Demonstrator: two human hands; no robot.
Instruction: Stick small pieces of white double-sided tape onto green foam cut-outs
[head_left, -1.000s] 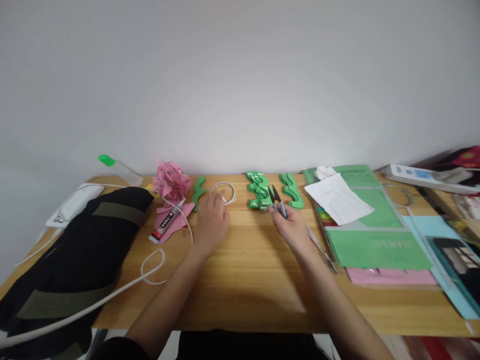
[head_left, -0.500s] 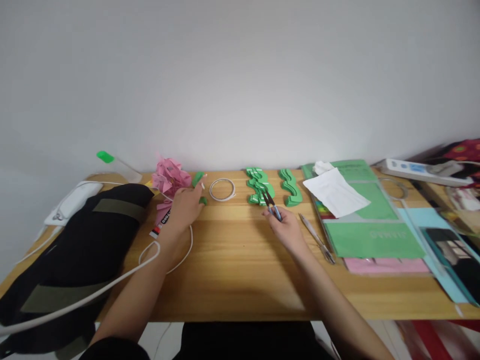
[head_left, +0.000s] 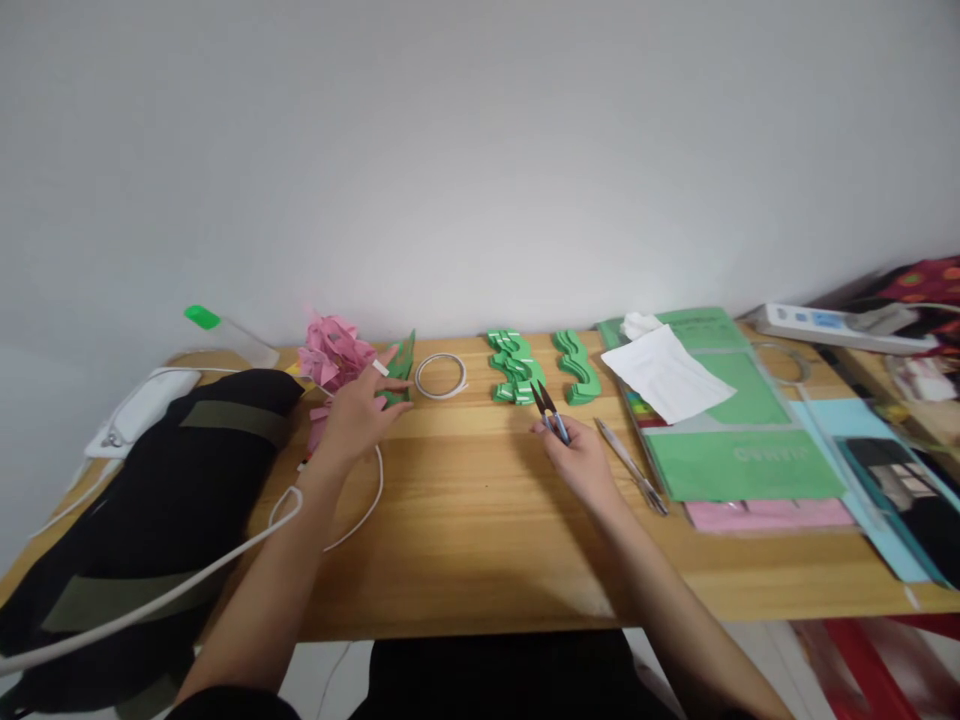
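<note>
My left hand (head_left: 352, 415) pinches a wavy dark green paper piece (head_left: 401, 365) and lifts its far end off the wooden table (head_left: 480, 520), just right of a pink paper flower (head_left: 334, 352). My right hand (head_left: 581, 462) is closed around small thread snips (head_left: 547, 408), their blades pointing away from me toward a stack of bright green wavy cut-outs (head_left: 514, 367). A second green wavy stack (head_left: 576, 365) lies to the right of it. A white ring of tape (head_left: 441, 376) lies between the two hands.
A black bag (head_left: 142, 500) and a white cable (head_left: 225, 560) cover the left side. Metal tweezers (head_left: 634, 468) lie right of my right hand. Plastic sleeves with green, pink and blue paper (head_left: 742, 450), a white sheet (head_left: 664, 375) and a power strip (head_left: 829, 325) fill the right.
My left hand left the white ring, moved left to the dark green wavy piece and now tips it up. My right hand with the snips stayed about where it was.
</note>
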